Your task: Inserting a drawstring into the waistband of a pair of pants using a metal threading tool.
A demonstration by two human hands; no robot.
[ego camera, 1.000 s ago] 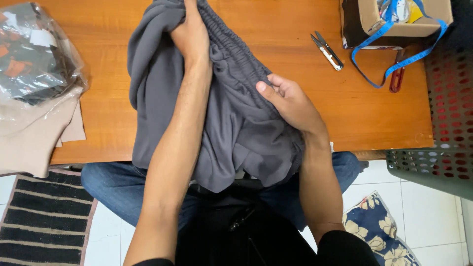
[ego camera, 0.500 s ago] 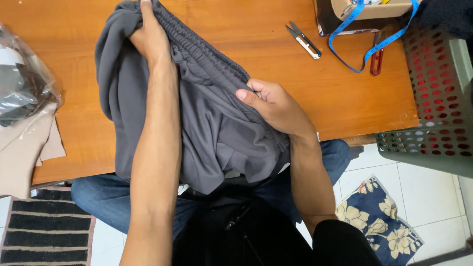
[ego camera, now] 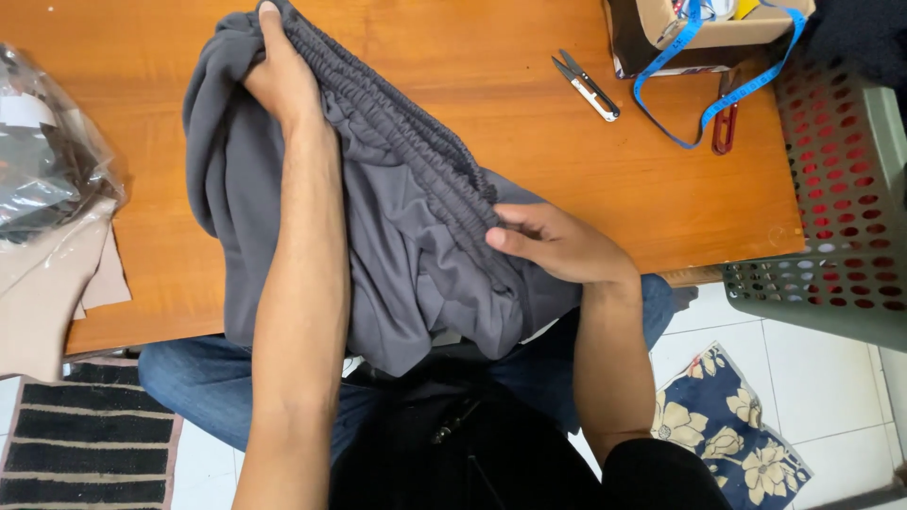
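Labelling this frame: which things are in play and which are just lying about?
In play: grey garment, left hand and right hand gripping it.
Lying about: thread snips, blue tape measure, cardboard box, perforated basket, bagged clothes.

garment (ego camera: 406, 246) on table (ego camera: 529, 104), snips (ego camera: 586, 85) right, basket (ego camera: 841, 189) far right

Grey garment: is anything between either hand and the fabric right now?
Nothing visible. The left hand grips the grey garment at its far end, and the right hand pinches the elastic waistband directly.
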